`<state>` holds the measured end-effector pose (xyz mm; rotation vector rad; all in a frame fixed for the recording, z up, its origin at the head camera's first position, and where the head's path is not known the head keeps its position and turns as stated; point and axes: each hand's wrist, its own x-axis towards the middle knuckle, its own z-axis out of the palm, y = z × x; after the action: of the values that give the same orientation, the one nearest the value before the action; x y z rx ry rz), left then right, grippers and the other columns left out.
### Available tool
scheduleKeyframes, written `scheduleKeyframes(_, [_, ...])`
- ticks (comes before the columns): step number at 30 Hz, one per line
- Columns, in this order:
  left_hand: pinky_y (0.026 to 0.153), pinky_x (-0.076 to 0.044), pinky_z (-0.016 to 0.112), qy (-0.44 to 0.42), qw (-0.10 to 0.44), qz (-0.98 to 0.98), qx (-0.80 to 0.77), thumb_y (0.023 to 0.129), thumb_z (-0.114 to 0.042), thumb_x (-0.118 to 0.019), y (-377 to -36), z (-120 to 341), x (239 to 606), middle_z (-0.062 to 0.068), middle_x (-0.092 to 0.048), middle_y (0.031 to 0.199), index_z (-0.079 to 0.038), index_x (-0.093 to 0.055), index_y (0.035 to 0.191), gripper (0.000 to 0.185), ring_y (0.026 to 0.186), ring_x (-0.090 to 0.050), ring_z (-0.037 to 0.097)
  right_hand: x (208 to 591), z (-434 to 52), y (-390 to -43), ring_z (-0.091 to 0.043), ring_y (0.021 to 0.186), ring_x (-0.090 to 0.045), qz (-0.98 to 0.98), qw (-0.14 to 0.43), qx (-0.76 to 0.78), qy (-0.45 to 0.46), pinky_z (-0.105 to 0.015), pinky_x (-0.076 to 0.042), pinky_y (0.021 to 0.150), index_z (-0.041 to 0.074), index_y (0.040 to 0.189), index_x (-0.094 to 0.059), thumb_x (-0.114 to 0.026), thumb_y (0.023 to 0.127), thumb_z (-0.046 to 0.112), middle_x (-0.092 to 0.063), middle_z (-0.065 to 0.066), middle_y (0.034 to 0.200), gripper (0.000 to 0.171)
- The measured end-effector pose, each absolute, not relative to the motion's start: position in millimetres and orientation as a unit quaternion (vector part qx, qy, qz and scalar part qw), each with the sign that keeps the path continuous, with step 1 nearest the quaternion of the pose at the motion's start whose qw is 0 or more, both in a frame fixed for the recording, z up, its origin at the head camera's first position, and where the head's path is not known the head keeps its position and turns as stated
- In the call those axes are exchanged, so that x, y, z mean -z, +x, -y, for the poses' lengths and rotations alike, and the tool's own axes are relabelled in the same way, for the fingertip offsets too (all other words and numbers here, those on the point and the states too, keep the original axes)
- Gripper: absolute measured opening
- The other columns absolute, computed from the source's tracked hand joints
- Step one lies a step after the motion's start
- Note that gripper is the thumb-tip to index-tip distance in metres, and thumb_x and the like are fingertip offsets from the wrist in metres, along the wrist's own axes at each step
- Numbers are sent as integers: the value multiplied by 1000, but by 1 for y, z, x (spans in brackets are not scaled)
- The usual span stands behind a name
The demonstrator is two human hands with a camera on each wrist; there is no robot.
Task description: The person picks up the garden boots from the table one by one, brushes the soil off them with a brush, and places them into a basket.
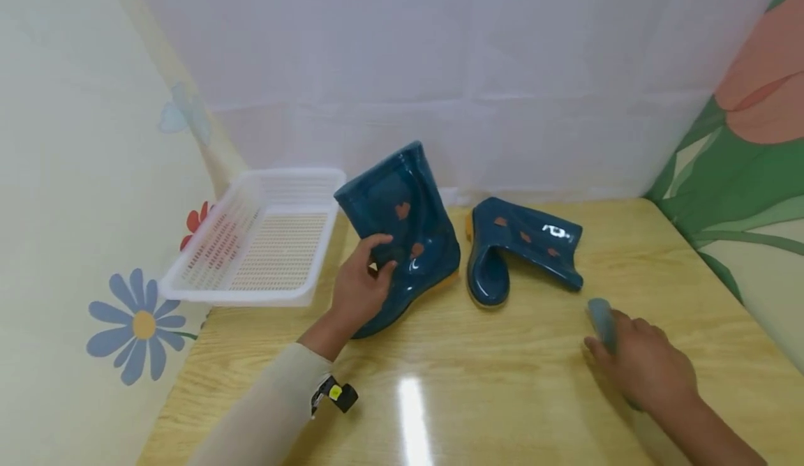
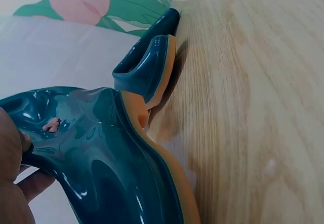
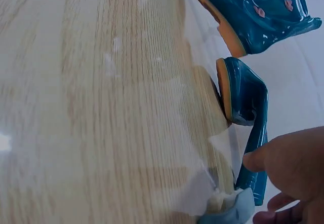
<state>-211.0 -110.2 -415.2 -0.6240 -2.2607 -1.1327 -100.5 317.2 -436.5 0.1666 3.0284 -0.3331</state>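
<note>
I see painted flowers (image 1: pixel 144 325) on the left wall (image 1: pixel 63 117), then a white basket (image 1: pixel 235 297) on the wooden table (image 1: pixel 515 389). Next, the left hand (image 1: pixel 361 284) is pinching a tilted blue boot (image 1: pixel 432 218). To its right rests the second boot (image 1: pixel 534 232), its shaft folded down rightward. At the near right, the right hand (image 1: pixel 653 367) is closed around a pale blue thing (image 1: pixel 601 318), which I cannot identify.
</note>
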Motion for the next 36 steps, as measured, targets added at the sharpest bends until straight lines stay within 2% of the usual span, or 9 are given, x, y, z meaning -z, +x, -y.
scheduleKeyframes(4, [59,-53,33,-256,262,836,409,92,0,-75,-204,117,414,11,-70,107,-11,-59,130,43,73,-65,18,437,-324,-100,-57,99,-58,-988,89,107,73,-60,-51,66,-21,136,-43,-60,96,63,-57,-41,112,94])
scheduleKeyframes(6, [61,-55,34,-274,264,836,395,90,1,-77,-201,120,414,11,-69,105,-10,-60,130,45,71,-65,18,438,-327,-99,-53,91,-62,-985,107,109,77,-57,-51,64,-22,131,-45,-60,96,61,-59,-37,103,92])
scheduleKeyframes(11, [61,-56,32,-315,276,837,352,87,0,-80,-197,126,420,11,-69,107,-10,-60,130,49,68,-66,16,441,-330,-98,-29,68,-59,-980,140,123,75,-45,-46,54,-15,105,-56,-61,98,54,-58,-15,79,69])
scheduleKeyframes(15, [64,-57,33,-344,273,834,335,84,1,-82,-198,127,423,12,-70,115,-10,-60,128,51,73,-69,18,443,-330,-96,-23,61,-52,-979,137,135,65,-40,-41,52,-5,89,-57,-61,101,41,-53,-7,72,47])
scheduleKeyframes(20, [69,-59,33,-378,249,833,317,85,2,-81,-197,124,421,12,-70,119,-11,-58,131,53,80,-72,19,444,-329,-96,-23,62,-51,-979,134,145,58,-41,-41,52,-1,84,-56,-56,101,29,-53,-7,71,34])
scheduleKeyframes(24, [72,-58,30,-374,218,842,321,88,1,-79,-194,123,419,12,-68,123,-13,-56,134,53,81,-71,18,440,-325,-99,-25,64,-54,-980,116,153,59,-45,-43,52,-4,90,-54,-52,102,29,-56,-9,74,35])
scheduleKeyframes(29, [74,-57,31,-347,173,854,346,92,0,-76,-189,122,415,12,-67,125,-16,-52,137,53,83,-70,17,430,-306,-102,-23,61,-54,-984,45,165,57,-41,-42,48,-15,113,-52,-50,105,30,-59,-10,76,45])
scheduleKeyframes(32, [74,-58,32,-335,157,858,356,93,-1,-74,-188,121,414,13,-67,125,-17,-51,138,53,84,-70,18,426,-288,-102,-17,50,-47,-982,-63,175,15,-34,-35,40,-16,125,-51,-54,105,24,-60,-8,71,44])
scheduleKeyframes(36, [75,-58,33,-321,155,861,362,93,-1,-73,-187,121,415,14,-66,128,-19,-50,138,53,90,-71,21,424,-262,-103,-7,40,-32,-958,-222,166,-78,-26,-24,37,-7,128,-54,-59,104,12,-53,-1,60,31])
